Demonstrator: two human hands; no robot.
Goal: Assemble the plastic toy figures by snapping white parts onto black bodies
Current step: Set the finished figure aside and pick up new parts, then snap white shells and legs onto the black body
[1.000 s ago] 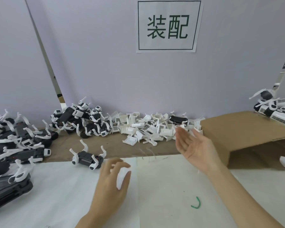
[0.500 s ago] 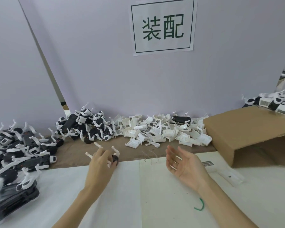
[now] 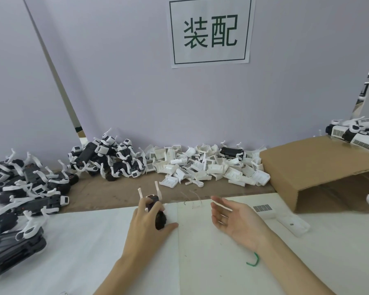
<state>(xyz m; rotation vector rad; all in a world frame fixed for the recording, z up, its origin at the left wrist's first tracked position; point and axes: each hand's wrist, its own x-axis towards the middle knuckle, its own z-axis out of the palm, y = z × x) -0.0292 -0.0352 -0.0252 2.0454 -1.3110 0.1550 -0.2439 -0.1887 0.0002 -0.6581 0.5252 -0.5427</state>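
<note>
My left hand (image 3: 146,227) grips a black toy body (image 3: 160,218) with white prongs sticking up past my fingers, held over the white table. My right hand (image 3: 235,221) hovers to its right, palm up, fingers relaxed, holding nothing. A heap of loose white parts (image 3: 207,167) lies along the back wall. Black bodies with white limbs are piled at the back left (image 3: 107,160) and at the far left (image 3: 19,188).
A brown cardboard box (image 3: 320,165) lies on its side at the right, with more figures (image 3: 358,135) behind it. A white part (image 3: 285,220) lies just right of my right hand. A green wire twist (image 3: 254,260) sits by my right wrist.
My left hand reached forward to the lone black figure on the brown strip, took hold of it and drew it back over the white table. My right hand turned palm up and moved nearer.
</note>
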